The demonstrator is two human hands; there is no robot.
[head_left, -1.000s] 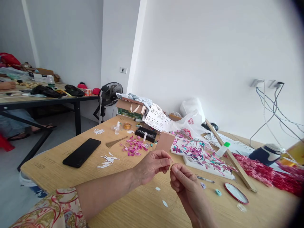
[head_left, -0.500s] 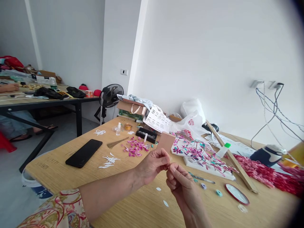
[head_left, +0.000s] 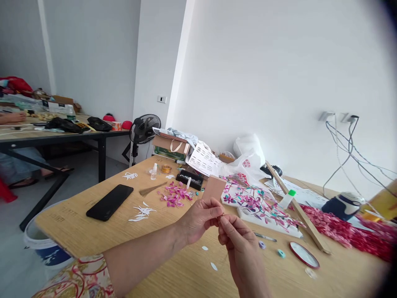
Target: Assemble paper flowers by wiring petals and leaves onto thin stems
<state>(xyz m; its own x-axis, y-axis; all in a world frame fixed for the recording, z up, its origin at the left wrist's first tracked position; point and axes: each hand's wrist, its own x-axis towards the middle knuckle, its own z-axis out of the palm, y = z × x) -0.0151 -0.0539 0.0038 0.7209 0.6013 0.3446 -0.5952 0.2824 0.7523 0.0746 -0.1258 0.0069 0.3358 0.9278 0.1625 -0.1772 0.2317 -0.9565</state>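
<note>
My left hand [head_left: 203, 221] and my right hand [head_left: 237, 238] meet fingertip to fingertip above the table. Both are pinched closed; whatever lies between the fingers is too small to make out. Just behind them stands a pinkish-brown flat block [head_left: 214, 188]. Pink petals [head_left: 175, 194] lie in a loose pile beyond my left hand. White petal-shaped pieces [head_left: 142, 212] are spread left of it, and a white oval piece [head_left: 214, 266] lies below the hands. Flower sprays in pink and teal [head_left: 263, 203] rest on white foam to the right.
A black phone [head_left: 110, 202] lies at the left. Right of my hands are a pen [head_left: 266, 237], small spools [head_left: 281, 253], a red-rimmed round dish [head_left: 304, 255] and a wooden bar [head_left: 299, 209]. Red-pink thread bundles [head_left: 344, 231] lie farther right. At another table, a person's hand [head_left: 13, 118] shows.
The view has shifted slightly, so the things on the right sit a little farther left. Both my hands stay pinched together in nearly the same pose.
</note>
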